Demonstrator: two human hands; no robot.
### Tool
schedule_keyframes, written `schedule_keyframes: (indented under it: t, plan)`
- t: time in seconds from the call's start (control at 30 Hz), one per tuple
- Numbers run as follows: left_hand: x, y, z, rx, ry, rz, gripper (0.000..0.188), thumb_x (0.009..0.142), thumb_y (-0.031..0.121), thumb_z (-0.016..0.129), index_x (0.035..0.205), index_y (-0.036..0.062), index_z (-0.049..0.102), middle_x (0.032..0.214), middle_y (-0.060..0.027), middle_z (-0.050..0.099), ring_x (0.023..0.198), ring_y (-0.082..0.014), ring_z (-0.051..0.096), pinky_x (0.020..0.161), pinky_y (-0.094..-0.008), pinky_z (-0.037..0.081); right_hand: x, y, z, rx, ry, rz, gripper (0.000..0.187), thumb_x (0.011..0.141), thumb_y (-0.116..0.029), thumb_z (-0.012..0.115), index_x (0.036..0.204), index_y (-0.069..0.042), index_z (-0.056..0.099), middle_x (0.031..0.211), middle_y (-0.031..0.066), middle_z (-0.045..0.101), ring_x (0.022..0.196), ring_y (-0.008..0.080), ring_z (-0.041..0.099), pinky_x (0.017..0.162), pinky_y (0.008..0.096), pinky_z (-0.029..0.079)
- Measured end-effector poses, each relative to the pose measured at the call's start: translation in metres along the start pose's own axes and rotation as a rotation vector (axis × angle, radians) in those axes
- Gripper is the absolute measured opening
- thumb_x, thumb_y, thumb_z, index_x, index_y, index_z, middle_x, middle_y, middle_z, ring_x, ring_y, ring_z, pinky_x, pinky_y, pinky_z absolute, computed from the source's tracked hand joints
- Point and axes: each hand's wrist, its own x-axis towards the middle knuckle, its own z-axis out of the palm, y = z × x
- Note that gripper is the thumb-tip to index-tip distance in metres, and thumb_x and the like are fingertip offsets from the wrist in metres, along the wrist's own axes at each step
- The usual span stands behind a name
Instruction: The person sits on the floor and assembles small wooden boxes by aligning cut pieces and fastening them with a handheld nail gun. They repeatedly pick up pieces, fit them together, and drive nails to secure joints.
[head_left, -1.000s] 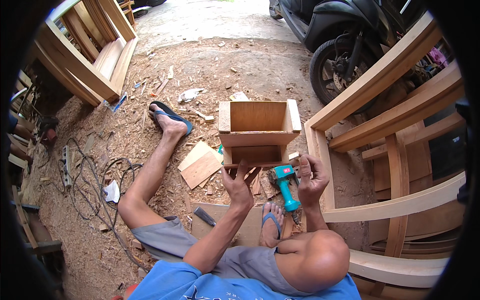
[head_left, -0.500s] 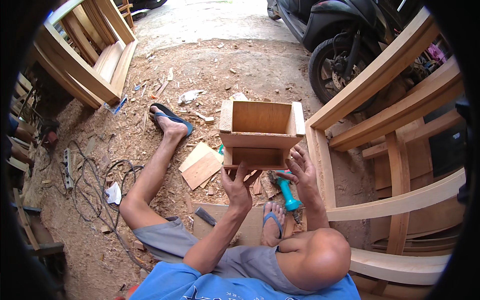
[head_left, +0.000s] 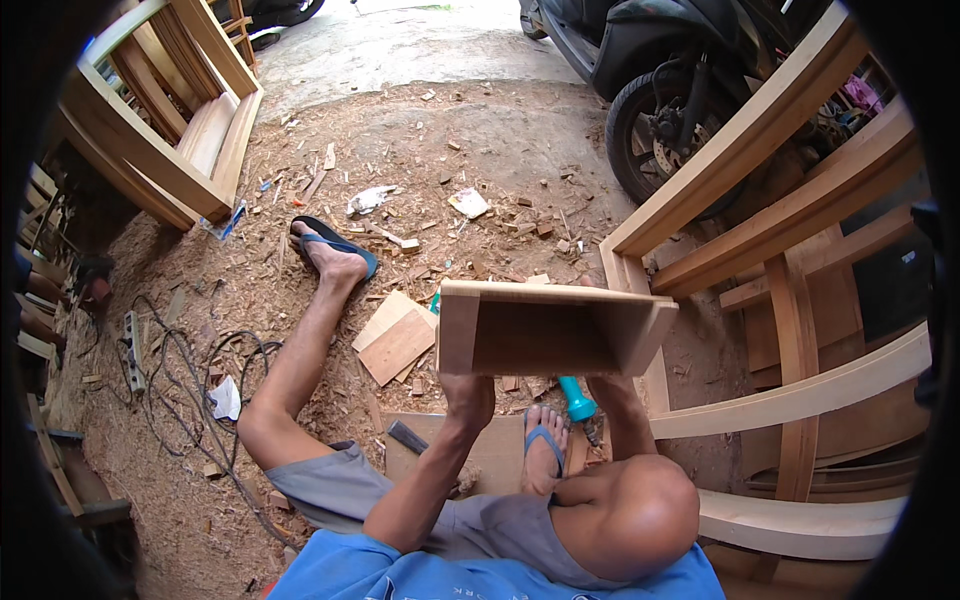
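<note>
A small open-fronted wooden box (head_left: 555, 293) is raised in front of me, its dark hollow turned toward me. My left hand (head_left: 468, 398) grips its lower left corner, with the fingers mostly hidden behind the wood. Under the lower right side, my right hand (head_left: 612, 388) supports the box, its fingertips also out of sight. Partly covered by the box, a teal power tool (head_left: 576, 398) lies on the ground between my forearms. A dark flat-ended tool (head_left: 409, 437) rests near my left forearm on a brown board (head_left: 500, 468).
Two thin wood pieces (head_left: 397, 345) lie among shavings left of the box. Black cables (head_left: 190, 370) and a power strip (head_left: 134, 352) are at the left. Wooden frames (head_left: 740, 140) stand on the right, another frame (head_left: 150, 130) at far left, and a motorbike (head_left: 665, 100) behind.
The box has been tipped and turned, so its opening now faces me, and it looks larger and closer. My right hand, earlier spread beside it, has moved under its right side.
</note>
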Motion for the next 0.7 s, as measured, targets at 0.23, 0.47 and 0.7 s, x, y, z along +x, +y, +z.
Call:
schedule_keyframes:
  t: [0.23,0.47,0.7]
  plan:
    - [0.002,0.016,0.020,-0.115,0.020,0.004,0.044,0.084,0.012,0.075,0.120,0.0015,0.052,0.110,-0.0084,0.061,0.097,-0.0180,0.065,0.084,-0.0325,0.057,-0.004,-0.007,-0.004,-0.219,0.033,0.230,0.055,0.094,-0.022,0.066,0.138,0.001,0.044,0.132,0.0150,0.053,0.120,0.0241,0.053,0.099,0.0361,0.045]
    - [0.001,0.012,0.016,-0.090,0.020,0.009,0.051,0.081,0.015,0.077,0.123,0.0020,0.051,0.112,-0.0069,0.061,0.102,-0.0182,0.063,0.090,-0.0344,0.054,0.002,-0.001,-0.005,-0.379,0.002,-0.007,0.062,0.095,-0.019,0.063,0.146,0.000,0.033,0.146,0.0162,0.040,0.134,0.0258,0.040,0.110,0.0379,0.032]
    - [0.001,0.015,0.013,-0.050,-0.001,-0.004,0.051,0.083,0.017,0.074,0.125,0.0022,0.051,0.115,-0.0071,0.060,0.105,-0.0183,0.062,0.092,-0.0339,0.053,0.004,0.001,-0.007,-0.442,-0.028,-0.045,0.068,0.095,-0.018,0.062,0.150,0.000,0.028,0.153,0.0170,0.033,0.141,0.0263,0.033,0.116,0.0386,0.025]
